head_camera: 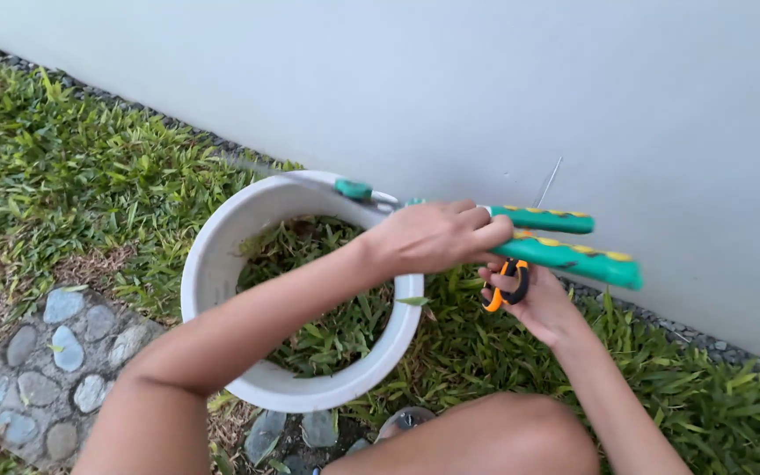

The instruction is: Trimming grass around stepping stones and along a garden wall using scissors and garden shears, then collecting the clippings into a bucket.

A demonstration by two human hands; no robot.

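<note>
**Shears held over a bucket of grass cuttings**

A pair of garden shears (565, 237) with two green handles flecked yellow lies across the centre-right of the frame, the handles pointing right toward the pale wall (529, 88). Its pivot, capped in green, sits over the far rim of a white bucket (213, 264), and the thin blades run on to the upper left, blurred against the wall.

The bucket stands on the grass (72, 176) in the middle of the frame, open side up. Inside it is a loose heap of green grass cuttings (327, 317), filling the bottom; one blade rests on the near right rim.

The left hand (437, 236) is closed around the shears just where the handles begin, knuckles up, fingers curled over the upper handle. Its forearm reaches in from the lower left and crosses over the bucket's mouth.

The right hand (538, 303) lies below the lower handle, palm up, fingers bent around a small pair of scissors (507, 283) with orange and black loops. Its forearm comes up from the lower right edge.

A bare knee (494, 435) fills the bottom centre. A patch of rounded paving stones (54, 369) lies at the lower left, and a strip of gravel runs along the foot of the wall.
</note>
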